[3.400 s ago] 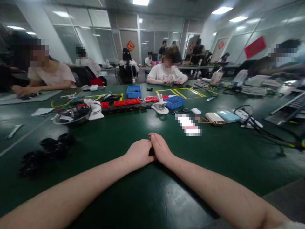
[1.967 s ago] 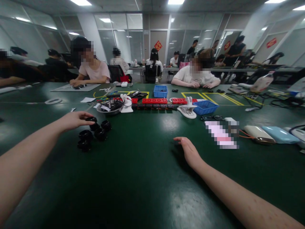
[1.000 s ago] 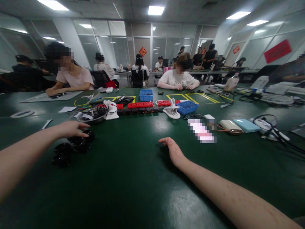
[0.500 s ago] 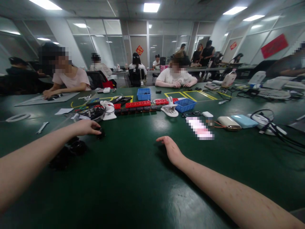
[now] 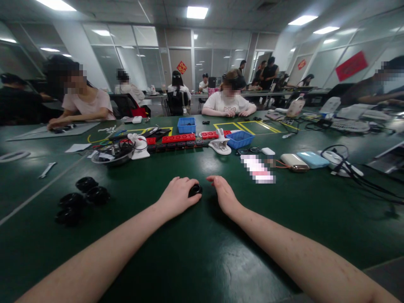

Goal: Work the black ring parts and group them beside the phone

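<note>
My left hand [image 5: 178, 194] is closed around a small black round part [image 5: 195, 190], with its thumb on the near side. Just to the right, my right hand [image 5: 224, 194] rests with its edge near the table, fingers stretched forward and nothing visible in them. A gap separates it from the black part. On the green table [image 5: 151, 261], left of my left forearm, several similar black round parts [image 5: 97, 194] sit clustered together. They look ring-like from above, but their exact kind is too dark to make out.
Beyond my hands run red power strips [image 5: 179, 138], a white clip stand [image 5: 220, 145] and a blue basket [image 5: 240, 139]. A metal bowl [image 5: 113, 156] with cables lies to the left, near a wrench [image 5: 47, 170]. A blurred-out phone [image 5: 257, 168] lies right. Across sits a person [image 5: 229, 103].
My left hand has carried the black part rightward from beside the cluster to the middle of the table, near my right hand. The right hand keeps about the same pose.
</note>
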A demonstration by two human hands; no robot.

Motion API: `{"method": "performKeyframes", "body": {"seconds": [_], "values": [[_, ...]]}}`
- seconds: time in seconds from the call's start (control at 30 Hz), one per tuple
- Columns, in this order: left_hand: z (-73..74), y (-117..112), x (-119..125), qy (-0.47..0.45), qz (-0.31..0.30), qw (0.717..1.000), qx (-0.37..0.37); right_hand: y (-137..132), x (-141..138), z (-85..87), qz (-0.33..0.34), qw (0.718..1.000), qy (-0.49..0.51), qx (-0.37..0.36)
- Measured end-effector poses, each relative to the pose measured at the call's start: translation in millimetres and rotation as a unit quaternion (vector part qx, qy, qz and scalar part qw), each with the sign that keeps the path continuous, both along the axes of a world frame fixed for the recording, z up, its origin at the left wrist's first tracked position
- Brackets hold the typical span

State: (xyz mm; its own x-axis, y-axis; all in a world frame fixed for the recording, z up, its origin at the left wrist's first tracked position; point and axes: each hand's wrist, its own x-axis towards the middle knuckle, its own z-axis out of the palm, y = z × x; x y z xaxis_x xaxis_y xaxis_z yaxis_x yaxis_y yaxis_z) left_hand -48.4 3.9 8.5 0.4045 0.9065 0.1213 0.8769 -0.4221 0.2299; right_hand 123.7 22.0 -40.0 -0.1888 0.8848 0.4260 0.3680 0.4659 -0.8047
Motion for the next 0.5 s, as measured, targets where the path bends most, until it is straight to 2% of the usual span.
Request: {"method": "performKeyframes", "body": {"seconds": [0.07,0.17,0.37,0.5], "values": [[-8.4,-13,3,-0.033,0.002,0.999,0.008,-7,-2,4.3,0.031,0.999,-0.030,0.005],[-21.2,-21,1,-0.074,-0.002,0.997,0.006,-17,-6,10.6,0.074,0.994,-0.081,0.003],[-42.6,-14,-5,-0.120,0.002,0.993,-0.013,-26,-10,18.9,0.088,0.984,-0.152,-0.007],[-44.0,-12,-7,-0.138,-0.025,0.989,-0.038,-28,-12,22.4,0.083,0.979,-0.183,-0.011]]}}
